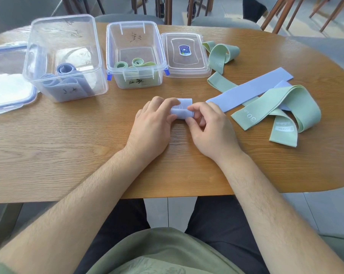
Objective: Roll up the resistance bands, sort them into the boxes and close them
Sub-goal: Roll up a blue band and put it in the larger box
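Head view. Wooden table [68, 145], grain visible, far-right end rounded; its near edge runs across just above the person's lap. Bare wood lies between the hands and that edge, and to the near left.

At centre the left hand [153, 123] and right hand [208, 131] both pinch a blue fabric band [184, 108], held as a short soft roll just above the table. A flat blue strip [262, 84] emerges from behind the right hand toward the far right.

Two clear rigid plastic boxes, both open: the large box [38, 46] at far left holds blue rolls, at least two; the small box [134, 23] beside it holds green rolls, two clearly counted.

Two lids: a clear lid [187, 64] touching the small box's right side and a blue-rimmed lid [12, 107] at the left edge.

Loose green bands, unrolled and looped: one [220, 54] beside the clear lid, one marked "30 LB" [285, 109] crossing the blue strip.
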`<state>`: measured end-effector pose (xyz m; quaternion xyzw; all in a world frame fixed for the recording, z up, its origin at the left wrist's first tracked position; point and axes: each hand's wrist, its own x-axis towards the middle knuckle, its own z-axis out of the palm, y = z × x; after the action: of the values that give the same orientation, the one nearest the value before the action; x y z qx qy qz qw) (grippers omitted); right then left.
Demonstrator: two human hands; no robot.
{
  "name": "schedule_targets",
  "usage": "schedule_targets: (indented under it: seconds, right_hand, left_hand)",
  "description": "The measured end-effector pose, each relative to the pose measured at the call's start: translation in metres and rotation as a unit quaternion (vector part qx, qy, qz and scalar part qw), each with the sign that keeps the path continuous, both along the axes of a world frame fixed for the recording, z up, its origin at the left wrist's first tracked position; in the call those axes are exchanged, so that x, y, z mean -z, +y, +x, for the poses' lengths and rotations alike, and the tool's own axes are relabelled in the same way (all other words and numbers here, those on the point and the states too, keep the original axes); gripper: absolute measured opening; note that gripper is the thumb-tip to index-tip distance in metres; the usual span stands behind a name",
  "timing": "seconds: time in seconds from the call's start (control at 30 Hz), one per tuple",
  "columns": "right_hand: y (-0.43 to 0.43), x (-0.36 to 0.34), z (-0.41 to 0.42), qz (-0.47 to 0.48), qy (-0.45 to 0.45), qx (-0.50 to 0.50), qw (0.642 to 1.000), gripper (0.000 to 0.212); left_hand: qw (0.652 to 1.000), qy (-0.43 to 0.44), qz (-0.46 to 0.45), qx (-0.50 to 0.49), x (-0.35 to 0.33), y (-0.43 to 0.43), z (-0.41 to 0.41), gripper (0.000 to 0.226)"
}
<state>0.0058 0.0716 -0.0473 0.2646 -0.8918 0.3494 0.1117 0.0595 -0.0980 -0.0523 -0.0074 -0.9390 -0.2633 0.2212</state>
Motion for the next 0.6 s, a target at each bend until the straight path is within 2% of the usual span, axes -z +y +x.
schedule_targets:
  seconds: [0.23, 0.37, 0.6]
  right_hand:
    - [-0.007, -0.005, -0.006, 0.026, -0.009, 0.016, 0.999, 0.024]
    - [-0.009, -0.006, -0.01, 0.031, -0.012, 0.02, 0.999, 0.019]
    - [-0.011, -0.011, -0.021, 0.097, -0.027, 0.013, 0.995, 0.026]
  left_hand:
    - [1.0, -0.026, -0.001, -0.018, -0.003, 0.0, -0.006, 0.027]
    - [1.0, -0.006, -0.025, -0.018, -0.002, -0.002, -0.015, 0.027]
    - [0.996, 0.025, -0.082, 0.001, -0.001, -0.006, -0.027, 0.044]
